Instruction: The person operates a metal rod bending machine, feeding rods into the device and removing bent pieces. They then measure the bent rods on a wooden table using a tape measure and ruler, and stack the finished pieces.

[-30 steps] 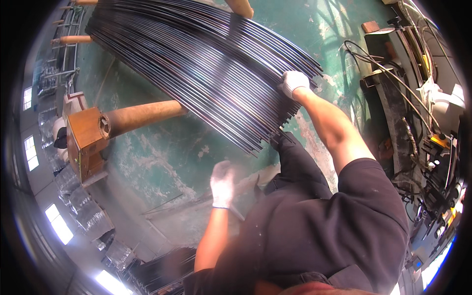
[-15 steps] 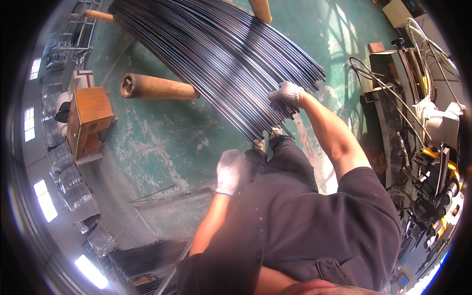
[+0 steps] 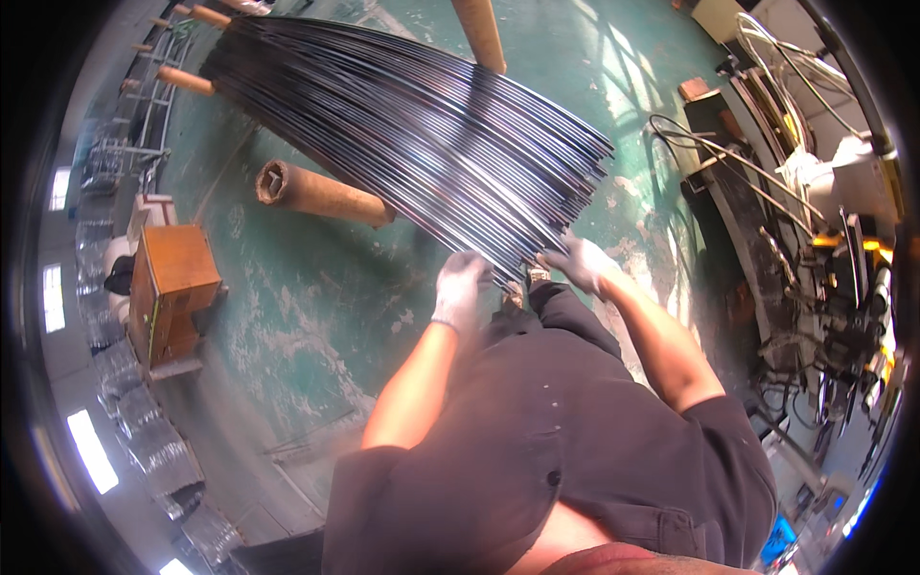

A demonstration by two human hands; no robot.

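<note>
A wide bundle of long, thin dark rods (image 3: 383, 125) stretches from the far left toward my feet, its near ends uneven and shiny. Both my hands wear pale work gloves. At the near left corner of the bundle, my left hand (image 3: 462, 287) is closed at the ends of the outermost rods, the fingertips partly hidden. My right hand (image 3: 581, 264) is closed around rod ends on the bundle's near right side, thumb toward the left hand. The rods lie across tan cylindrical supports, such as a thick hollow tube (image 3: 331, 199) at the left.
Another tan tube (image 3: 479, 38) stands at the far side of the bundle. To the left is a brown wooden cabinet (image 3: 177, 278) beside wrapped silvery bundles (image 3: 158, 422). Machinery with looping cables (image 3: 733, 163) lines the right. The green floor (image 3: 287, 316) is worn and scuffed.
My right hand has moved down and toward the near ends of the rods. My left hand has come up from beside my leg to the bundle's near left corner.
</note>
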